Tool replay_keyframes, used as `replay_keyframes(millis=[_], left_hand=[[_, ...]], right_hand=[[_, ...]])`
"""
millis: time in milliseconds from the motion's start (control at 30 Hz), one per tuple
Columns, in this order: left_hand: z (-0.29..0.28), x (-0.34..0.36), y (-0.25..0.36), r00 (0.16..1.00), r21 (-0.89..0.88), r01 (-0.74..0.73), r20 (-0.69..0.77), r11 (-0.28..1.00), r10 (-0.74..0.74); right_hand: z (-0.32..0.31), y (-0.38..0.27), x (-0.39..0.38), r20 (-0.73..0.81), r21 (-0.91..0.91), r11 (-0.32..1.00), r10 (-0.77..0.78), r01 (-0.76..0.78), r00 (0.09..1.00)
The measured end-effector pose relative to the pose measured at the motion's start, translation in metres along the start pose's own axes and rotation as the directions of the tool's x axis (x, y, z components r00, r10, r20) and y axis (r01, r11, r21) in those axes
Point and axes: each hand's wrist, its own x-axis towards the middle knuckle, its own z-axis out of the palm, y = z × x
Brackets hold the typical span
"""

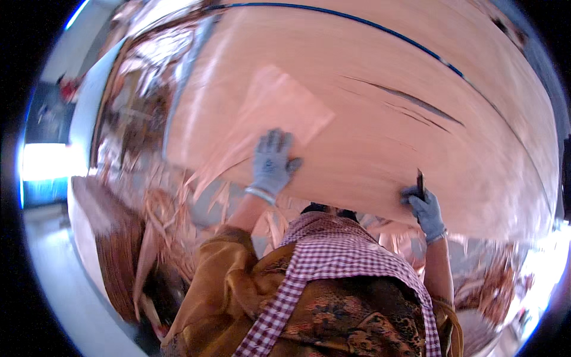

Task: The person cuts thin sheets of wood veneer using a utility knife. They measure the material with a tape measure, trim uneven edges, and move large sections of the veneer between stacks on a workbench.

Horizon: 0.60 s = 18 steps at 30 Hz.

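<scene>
A large pinkish-tan sheet of what looks like wood veneer (369, 154) lies spread before me, with several long dark splits in its upper right part. On its left side rests a smaller, paler veneer piece (285, 107) with a pointed corner and a narrow tail. My left hand (272, 163), in a grey glove, presses flat on the lower edge of that piece, fingers stretched out. Near the sheet's front edge, my gloved right hand (426, 209) is closed around a dark knife (421, 183) with its tip pointing up and away.
A dark blue strip or cord (369, 22) curves across the far part of the sheet. Torn veneer scraps (160, 214) litter the floor at the left, beside a brown layered stack (116, 250). More scraps (493, 279) lie at the lower right.
</scene>
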Motion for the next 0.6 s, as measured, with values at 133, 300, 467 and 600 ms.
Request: replay_keyframes(millis=[133,300,467,600], left_hand=[[0.010,-0.026,0.027,0.997,-0.008,-0.079,-0.015,0.997,0.079],[0.018,-0.046,0.074,0.988,-0.103,-0.148,-0.064,0.984,0.142],[0.003,-0.058,0.060,0.990,-0.170,-0.016,-0.141,0.985,-0.008],[0.007,-0.085,-0.008,0.943,0.008,0.265,-0.210,0.964,-0.258]], right_hand=[[0.006,-0.010,0.021,0.121,-0.053,0.998,0.047,-0.040,0.992],[0.035,-0.035,0.074,0.010,-0.055,0.984,-0.171,0.172,0.985],[0.052,-0.041,0.118,0.066,-0.579,0.788,-0.207,0.207,0.976],[0.060,-0.026,0.128,0.000,-0.640,0.750,-0.221,0.170,0.975]])
